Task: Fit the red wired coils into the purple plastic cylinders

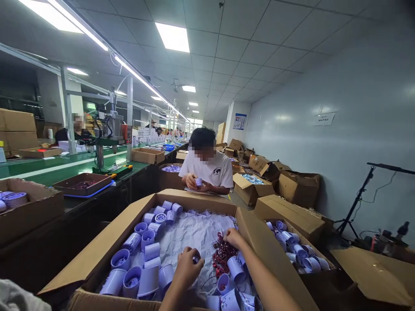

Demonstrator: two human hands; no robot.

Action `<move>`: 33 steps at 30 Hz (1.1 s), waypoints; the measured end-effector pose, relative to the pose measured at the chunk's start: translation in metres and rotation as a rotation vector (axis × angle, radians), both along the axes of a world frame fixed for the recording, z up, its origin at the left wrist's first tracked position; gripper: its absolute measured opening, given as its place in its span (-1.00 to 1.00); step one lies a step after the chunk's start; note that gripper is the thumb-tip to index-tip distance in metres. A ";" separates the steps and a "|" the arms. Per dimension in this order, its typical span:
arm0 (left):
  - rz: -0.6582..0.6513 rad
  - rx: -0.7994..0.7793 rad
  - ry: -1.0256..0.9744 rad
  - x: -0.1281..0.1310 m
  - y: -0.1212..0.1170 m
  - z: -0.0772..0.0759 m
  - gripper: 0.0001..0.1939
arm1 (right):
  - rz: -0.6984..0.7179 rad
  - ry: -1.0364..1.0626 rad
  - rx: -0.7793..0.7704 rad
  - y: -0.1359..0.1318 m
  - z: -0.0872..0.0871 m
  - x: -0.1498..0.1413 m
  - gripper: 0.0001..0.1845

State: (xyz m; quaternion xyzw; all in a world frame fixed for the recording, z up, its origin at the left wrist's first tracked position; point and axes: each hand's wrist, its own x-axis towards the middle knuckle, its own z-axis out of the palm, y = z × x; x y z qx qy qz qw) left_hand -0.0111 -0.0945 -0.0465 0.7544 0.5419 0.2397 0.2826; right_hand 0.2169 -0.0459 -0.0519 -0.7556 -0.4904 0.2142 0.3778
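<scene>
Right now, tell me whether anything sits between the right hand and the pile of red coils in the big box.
Nothing visible: the right hand already rests on the red coils, fingers at the pile's top edge.

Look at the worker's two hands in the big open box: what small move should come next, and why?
Probably close the right hand on one of the small red parts, then bring it across. That hand already rests at the top of the red pile, while the left hand holds a small pale piece in its fingers just beside it, over the white paper lining.
</scene>
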 end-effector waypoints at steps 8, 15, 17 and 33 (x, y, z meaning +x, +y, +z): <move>-0.067 0.060 -0.247 0.003 0.005 -0.006 -0.83 | 0.021 0.388 0.283 -0.016 0.053 -0.006 -0.68; -0.050 0.096 -0.307 0.005 -0.003 0.002 -0.54 | 0.101 0.573 0.401 -0.036 0.078 -0.023 -0.52; -0.054 0.095 -0.329 0.007 -0.008 0.002 -0.51 | 0.117 0.597 0.415 -0.039 0.080 -0.029 -0.47; -0.078 0.073 -0.447 0.018 -0.021 0.031 -0.49 | 0.443 0.903 0.368 -0.090 0.092 -0.086 -0.49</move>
